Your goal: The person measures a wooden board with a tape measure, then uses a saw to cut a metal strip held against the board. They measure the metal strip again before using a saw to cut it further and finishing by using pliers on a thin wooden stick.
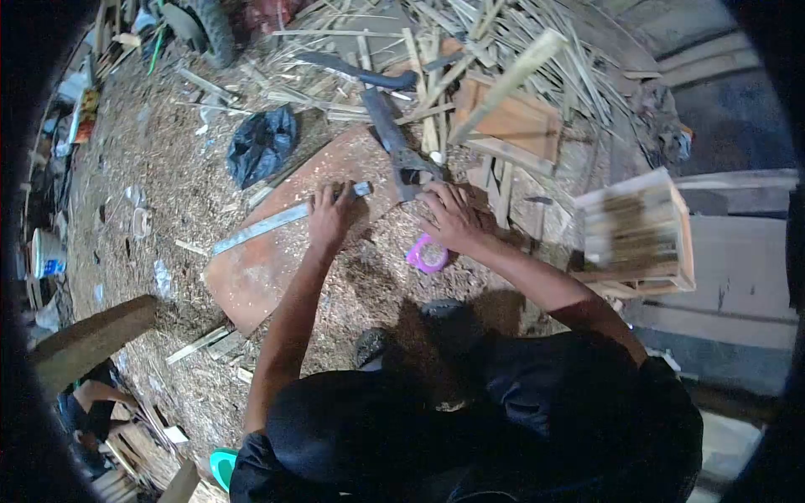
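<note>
A long grey strip (264,228) lies slanted across a reddish-brown board (251,281) on the ground. My left hand (331,216) is closed over the strip near its upper right end, fingertips bent down on it. To the right, my right hand (453,218) has its fingers apart, beside the lower end of a dark tool (387,126) with an opening in its wide part. Whether the fingertips touch this tool is hard to tell. Just below my right hand, a pink ring-shaped object (429,254) rests on the wood shavings.
A black plastic bag (262,147) lies beyond the board. Thin wood strips (537,75) are piled at the top, by a wooden frame (513,121). An open wooden box (641,230) stands at right. A plank (92,339) juts in at left, near another person (92,402).
</note>
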### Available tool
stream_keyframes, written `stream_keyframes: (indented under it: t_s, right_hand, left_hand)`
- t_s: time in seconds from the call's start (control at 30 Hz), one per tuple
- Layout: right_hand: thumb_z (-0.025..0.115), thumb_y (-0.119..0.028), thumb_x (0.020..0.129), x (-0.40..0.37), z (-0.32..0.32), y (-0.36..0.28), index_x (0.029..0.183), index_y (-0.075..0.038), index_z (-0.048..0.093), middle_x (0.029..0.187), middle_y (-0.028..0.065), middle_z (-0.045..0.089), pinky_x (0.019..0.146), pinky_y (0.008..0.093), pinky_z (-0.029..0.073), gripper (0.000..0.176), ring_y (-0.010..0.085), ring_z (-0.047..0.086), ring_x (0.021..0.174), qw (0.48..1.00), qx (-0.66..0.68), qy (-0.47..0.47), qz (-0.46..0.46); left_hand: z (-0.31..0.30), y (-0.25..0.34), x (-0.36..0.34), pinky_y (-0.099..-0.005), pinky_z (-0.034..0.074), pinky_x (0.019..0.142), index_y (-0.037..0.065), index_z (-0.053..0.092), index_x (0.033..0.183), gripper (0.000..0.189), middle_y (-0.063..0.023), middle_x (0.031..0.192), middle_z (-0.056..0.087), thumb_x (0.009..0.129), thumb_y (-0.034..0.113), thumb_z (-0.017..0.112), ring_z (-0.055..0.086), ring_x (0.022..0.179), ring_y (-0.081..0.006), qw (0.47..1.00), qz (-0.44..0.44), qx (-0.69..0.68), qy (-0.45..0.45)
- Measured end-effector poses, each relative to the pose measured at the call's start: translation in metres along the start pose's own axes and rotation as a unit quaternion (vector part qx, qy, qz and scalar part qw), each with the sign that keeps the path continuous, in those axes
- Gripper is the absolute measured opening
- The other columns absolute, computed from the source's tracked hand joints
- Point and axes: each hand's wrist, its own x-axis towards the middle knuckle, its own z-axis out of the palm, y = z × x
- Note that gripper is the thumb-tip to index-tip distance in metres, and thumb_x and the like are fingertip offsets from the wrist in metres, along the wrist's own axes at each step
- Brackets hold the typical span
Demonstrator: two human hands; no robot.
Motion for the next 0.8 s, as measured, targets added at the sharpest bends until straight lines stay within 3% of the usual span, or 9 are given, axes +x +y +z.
stream_keyframes:
  t_s: [0.2,0.3,0.33,0.4,0.47,0.6,0.67,0.77,0.8]
  right_hand:
    - [0.064,-0.021,0.086,-0.040,-0.012,0.033,0.121,-0.005,0.053,0.120,0.0147,0.047,0.103,0.0470,0.032,0.040,0.0308,0.044,0.118,0.982,-0.103,0.049,0.148]
    - [0.062,-0.020,0.088,-0.073,-0.041,0.064,0.127,-0.002,0.047,0.114,0.0193,0.047,0.094,0.0493,0.035,0.046,0.0331,0.045,0.113,0.935,-0.211,0.040,0.282]
    - [0.063,-0.020,0.087,-0.063,-0.076,0.035,0.125,0.001,0.048,0.116,0.0225,0.048,0.093,0.0515,0.036,0.046,0.0363,0.046,0.112,0.904,-0.090,0.033,0.417]
    - [0.060,-0.028,0.089,-0.108,-0.064,0.086,0.126,0.002,0.048,0.126,0.0276,0.046,0.094,0.0536,0.039,0.049,0.0411,0.049,0.112,0.887,-0.215,0.016,0.410]
    - [0.061,-0.025,0.089,-0.146,-0.041,0.124,0.126,0.002,0.048,0.122,0.0298,0.049,0.090,0.0521,0.042,0.047,0.0446,0.052,0.107,0.879,-0.283,0.091,0.374]
    - [0.058,-0.022,0.091,-0.119,-0.056,0.102,0.127,0.001,0.048,0.113,0.0307,0.056,0.092,0.0498,0.043,0.044,0.0463,0.054,0.106,0.905,-0.147,0.037,0.399]
    - [0.056,-0.019,0.092,-0.101,-0.054,0.094,0.125,0.000,0.050,0.109,0.0301,0.059,0.093,0.0494,0.044,0.039,0.0461,0.054,0.108,0.927,-0.109,0.071,0.351]
    - [0.051,-0.022,0.097,-0.057,-0.035,0.078,0.123,0.001,0.054,0.115,0.0253,0.059,0.094,0.0410,0.044,0.035,0.0363,0.057,0.109,0.965,-0.017,0.157,0.208]
    - [0.051,-0.023,0.097,-0.038,-0.040,0.050,0.122,0.002,0.054,0.111,0.0241,0.061,0.090,0.0403,0.046,0.035,0.0344,0.060,0.104,0.970,0.066,0.133,0.193]
  left_hand:
    - [0.004,0.035,0.013,-0.0495,0.038,0.095,0.017,0.055,0.131,0.044,-0.0076,0.123,0.055,0.088,0.027,0.062,0.050,0.115,-0.0301,0.997,-0.009,-0.057,-0.041]
    - [0.006,0.047,0.008,-0.0506,0.038,0.096,0.016,0.056,0.128,0.043,-0.0080,0.122,0.055,0.088,0.029,0.063,0.051,0.115,-0.0309,0.998,0.010,-0.064,-0.017]
    - [0.004,0.044,0.008,-0.0509,0.038,0.096,0.016,0.057,0.127,0.043,-0.0082,0.122,0.055,0.087,0.030,0.064,0.051,0.115,-0.0313,0.998,0.009,-0.056,0.005]
    - [0.005,0.032,0.006,-0.0507,0.039,0.096,0.015,0.057,0.125,0.042,-0.0090,0.121,0.056,0.087,0.031,0.064,0.052,0.114,-0.0325,0.994,0.016,-0.111,-0.014]
    - [-0.004,0.030,0.006,-0.0486,0.040,0.096,0.014,0.058,0.123,0.041,-0.0099,0.118,0.057,0.086,0.032,0.066,0.052,0.113,-0.0335,0.992,0.006,-0.117,-0.044]
    - [-0.011,0.020,0.008,-0.0516,0.039,0.096,0.013,0.052,0.130,0.051,-0.0117,0.126,0.053,0.085,0.032,0.067,0.050,0.117,-0.0349,0.993,0.009,-0.090,-0.080]
    - [-0.023,0.018,0.010,-0.0525,0.038,0.099,0.014,0.047,0.137,0.061,-0.0148,0.132,0.049,0.085,0.038,0.066,0.048,0.121,-0.0352,0.994,0.004,-0.052,-0.096]
    - [-0.054,0.012,0.011,-0.0535,0.035,0.105,0.014,0.036,0.144,0.069,-0.0157,0.139,0.043,0.088,0.044,0.063,0.044,0.127,-0.0353,0.974,0.050,0.015,-0.219]
    - [-0.065,0.005,0.011,-0.0546,0.031,0.110,0.013,0.037,0.144,0.065,-0.0156,0.141,0.042,0.092,0.046,0.057,0.042,0.130,-0.0344,0.955,0.081,0.038,-0.282]
